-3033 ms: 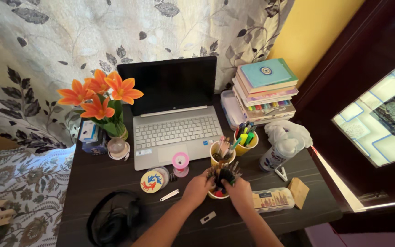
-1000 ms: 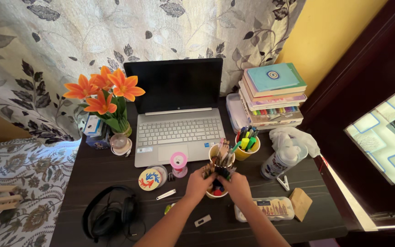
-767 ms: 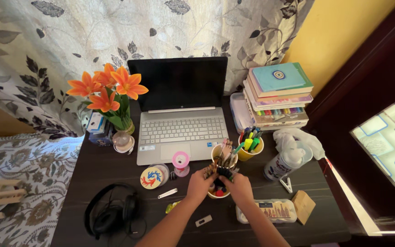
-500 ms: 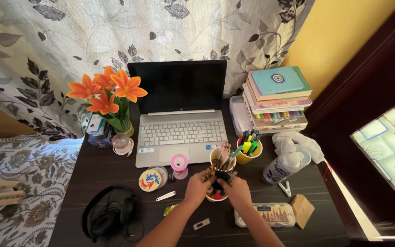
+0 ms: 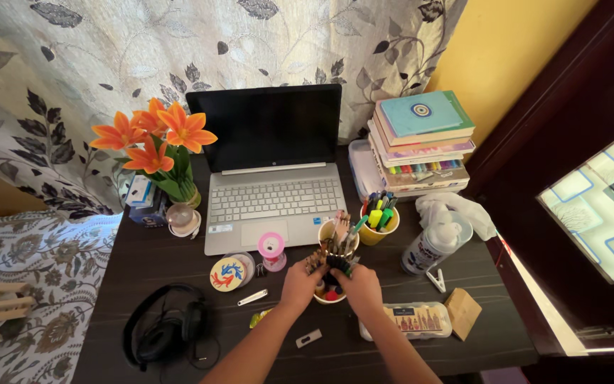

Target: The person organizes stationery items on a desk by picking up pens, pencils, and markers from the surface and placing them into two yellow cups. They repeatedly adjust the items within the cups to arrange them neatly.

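Bare forearms, no sleeves, rings

Both hands close around a cup of pens (image 5: pixel 328 293). Just behind the grip stand a yellow cup (image 5: pixel 337 235) and a second yellow cup (image 5: pixel 374 227); a pink timer (image 5: pixel 272 250) crowds the left, a pencil case (image 5: pixel 413 320) the right. Bare desk (image 5: pixel 179 274) lies open farther left, up to the headphones (image 5: pixel 161 331)

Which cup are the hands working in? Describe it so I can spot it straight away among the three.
Start at the open laptop on the dark desk and come toward the front edge, past its right corner. Two yellow cups of pens stand there; the pale cup sits nearest the person. It alone is between the left hand and right hand, holding a bundle of dark-tipped pencils.
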